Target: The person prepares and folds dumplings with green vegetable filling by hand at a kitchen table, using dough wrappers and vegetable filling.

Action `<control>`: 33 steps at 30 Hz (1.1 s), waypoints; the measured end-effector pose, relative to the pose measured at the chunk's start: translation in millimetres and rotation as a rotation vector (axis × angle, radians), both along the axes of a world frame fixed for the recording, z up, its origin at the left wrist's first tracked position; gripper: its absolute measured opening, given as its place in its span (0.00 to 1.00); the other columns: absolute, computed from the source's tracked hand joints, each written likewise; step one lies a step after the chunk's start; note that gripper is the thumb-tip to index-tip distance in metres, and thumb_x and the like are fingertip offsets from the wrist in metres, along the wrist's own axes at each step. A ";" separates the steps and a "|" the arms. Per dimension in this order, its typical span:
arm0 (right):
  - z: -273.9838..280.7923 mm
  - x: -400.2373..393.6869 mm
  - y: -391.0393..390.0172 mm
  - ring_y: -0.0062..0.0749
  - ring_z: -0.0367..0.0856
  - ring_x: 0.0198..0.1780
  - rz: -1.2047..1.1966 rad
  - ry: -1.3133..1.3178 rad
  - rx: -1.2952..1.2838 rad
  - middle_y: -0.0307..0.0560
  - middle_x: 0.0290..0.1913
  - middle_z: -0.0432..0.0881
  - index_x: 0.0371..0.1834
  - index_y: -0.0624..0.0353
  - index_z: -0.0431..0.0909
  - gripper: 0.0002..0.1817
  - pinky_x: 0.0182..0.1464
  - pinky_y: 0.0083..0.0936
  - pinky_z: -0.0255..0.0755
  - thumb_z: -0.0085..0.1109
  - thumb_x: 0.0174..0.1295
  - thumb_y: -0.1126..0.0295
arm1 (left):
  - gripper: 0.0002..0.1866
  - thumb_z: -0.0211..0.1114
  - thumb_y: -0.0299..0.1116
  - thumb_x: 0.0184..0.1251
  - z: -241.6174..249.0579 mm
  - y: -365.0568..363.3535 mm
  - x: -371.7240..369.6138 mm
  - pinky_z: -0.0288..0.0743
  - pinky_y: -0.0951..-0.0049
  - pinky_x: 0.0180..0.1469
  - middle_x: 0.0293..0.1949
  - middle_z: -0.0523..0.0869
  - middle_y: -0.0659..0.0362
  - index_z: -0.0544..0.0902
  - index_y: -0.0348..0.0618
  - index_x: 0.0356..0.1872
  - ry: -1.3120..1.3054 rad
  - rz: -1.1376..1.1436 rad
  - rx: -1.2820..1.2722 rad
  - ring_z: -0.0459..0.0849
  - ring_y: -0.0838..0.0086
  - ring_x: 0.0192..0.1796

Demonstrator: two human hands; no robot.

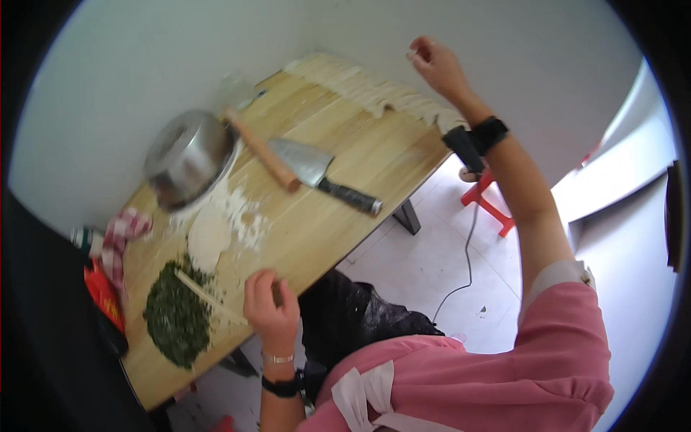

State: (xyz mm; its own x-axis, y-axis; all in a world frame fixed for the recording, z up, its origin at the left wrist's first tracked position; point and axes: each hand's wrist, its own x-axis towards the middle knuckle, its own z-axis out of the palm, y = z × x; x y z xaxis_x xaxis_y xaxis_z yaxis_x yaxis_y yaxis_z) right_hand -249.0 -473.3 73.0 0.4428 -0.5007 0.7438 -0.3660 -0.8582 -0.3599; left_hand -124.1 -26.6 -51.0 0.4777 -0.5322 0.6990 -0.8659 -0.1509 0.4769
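Observation:
My left hand (271, 308) hovers at the table's near edge, its fingers loosely bent with a gap to the thumb. Close by lies a pale narrow strip or stick (209, 297), across the edge of a pile of chopped greens (173, 320). Past the greens a flat round of dough (209, 237) rests on scattered flour (247, 216). My right hand (437, 68) is raised at the far right, beyond a row of overlapping dough sheets (367, 85). Its fingers are curled in, and whatever they hold, if anything, is too small to make out.
A rolling pin (263, 151) lies beside a cleaver (306, 164) mid-table. An upturned metal bowl (186, 158) stands by the wall, near a checked cloth (124, 234) and a red packet (104, 291). A red stool (489, 205) and a cable (469, 259) are on the floor.

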 end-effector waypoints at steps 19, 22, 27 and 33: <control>-71.8 251.6 279.2 0.49 0.79 0.42 0.878 0.599 0.109 0.54 0.37 0.80 0.37 0.64 0.76 0.13 0.45 0.38 0.71 0.62 0.49 0.70 | 0.08 0.63 0.22 0.52 5.2 18.3 10.4 0.74 0.65 0.35 0.33 0.78 0.50 0.76 0.36 0.35 0.117 -0.020 -0.052 0.79 0.58 0.33; -77.7 257.3 282.2 0.51 0.78 0.40 0.882 0.460 0.126 0.54 0.35 0.80 0.35 0.63 0.76 0.12 0.44 0.38 0.71 0.62 0.48 0.68 | 0.08 0.63 0.23 0.52 4.6 17.8 10.9 0.74 0.64 0.35 0.32 0.78 0.50 0.76 0.36 0.35 0.128 -0.045 -0.087 0.79 0.57 0.33; -78.6 244.1 304.7 0.48 0.76 0.36 1.038 0.643 -0.111 0.51 0.31 0.76 0.30 0.61 0.71 0.13 0.38 0.38 0.69 0.65 0.48 0.67 | 0.09 0.63 0.23 0.52 2.3 19.2 10.9 0.73 0.62 0.36 0.33 0.78 0.51 0.77 0.38 0.35 0.090 -0.020 -0.070 0.78 0.55 0.35; -83.2 235.2 302.8 0.51 0.75 0.35 1.004 0.633 -0.177 0.50 0.30 0.75 0.27 0.59 0.70 0.14 0.36 0.40 0.69 0.65 0.48 0.65 | 0.08 0.63 0.23 0.51 0.9 18.2 11.6 0.73 0.62 0.37 0.33 0.78 0.52 0.77 0.38 0.34 0.095 -0.043 -0.090 0.78 0.56 0.36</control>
State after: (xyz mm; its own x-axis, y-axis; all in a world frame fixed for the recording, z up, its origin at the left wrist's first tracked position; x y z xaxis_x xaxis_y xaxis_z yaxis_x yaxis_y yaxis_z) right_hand -13.8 -170.5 -10.3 0.8890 0.3644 0.2773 0.4254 -0.8813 -0.2058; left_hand -112.5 -8.4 -50.1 0.5226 -0.4903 0.6975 -0.8207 -0.0677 0.5673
